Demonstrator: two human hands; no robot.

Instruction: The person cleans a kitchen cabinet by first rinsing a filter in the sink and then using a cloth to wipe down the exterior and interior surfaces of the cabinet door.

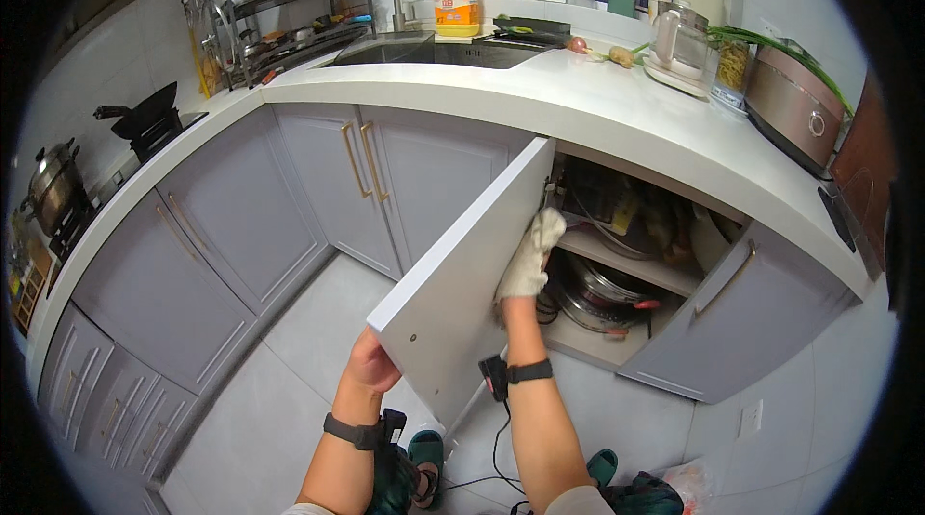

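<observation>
My left hand [372,365] grips the free edge of an open cabinet door [462,276], near its outer corner. A white cloth [526,271], wrapped like a mitt, covers most of my right hand [519,308]. That hand is at the door's inner face, towards the hinge [553,189]; the covering hides most of the fingers. Beside it is the open cabinet. Stacked steel pots [589,298] with red handles sit on the cabinet floor. Above them, a shelf [636,262] bears a glass lid and other dim items that I cannot make out.
A grey door [737,320] closes the cabinet's right side. Overhead runs the white countertop [462,92], with a sink [462,54], a yellow detergent jug [456,5] and a rice cooker [795,103]. Black cables [498,443] trail across the floor by my green slippers [426,453].
</observation>
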